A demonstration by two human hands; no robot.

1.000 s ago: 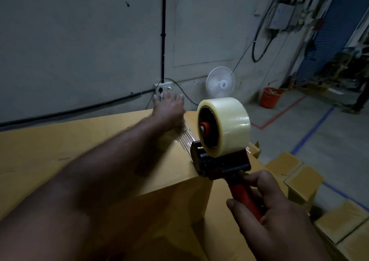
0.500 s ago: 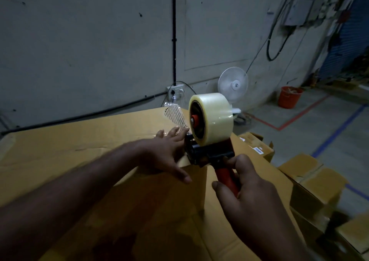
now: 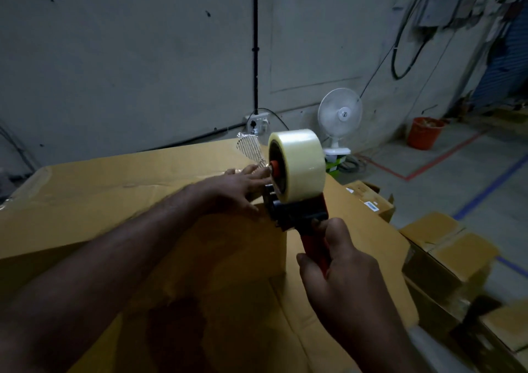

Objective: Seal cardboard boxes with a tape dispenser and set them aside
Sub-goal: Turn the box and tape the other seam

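A large cardboard box [image 3: 114,190] fills the left and centre. A strip of clear tape [image 3: 249,150] runs along its top near the right edge. My right hand [image 3: 343,267] grips the red handle of the tape dispenser [image 3: 297,184], whose black head sits at the box's top right edge with a big clear tape roll on it. My left hand [image 3: 240,190] lies flat with straight fingers on the box top, just left of the dispenser head, over the tape.
More cardboard boxes [image 3: 445,255] lie low on the right, some with open flaps. A white fan [image 3: 340,115] and an orange bucket [image 3: 424,132] stand by the grey wall. Red and blue lines mark the floor.
My left hand slid back along the tape from the box's far edge to beside the dispenser. The dispenser moved slightly toward me along the edge.
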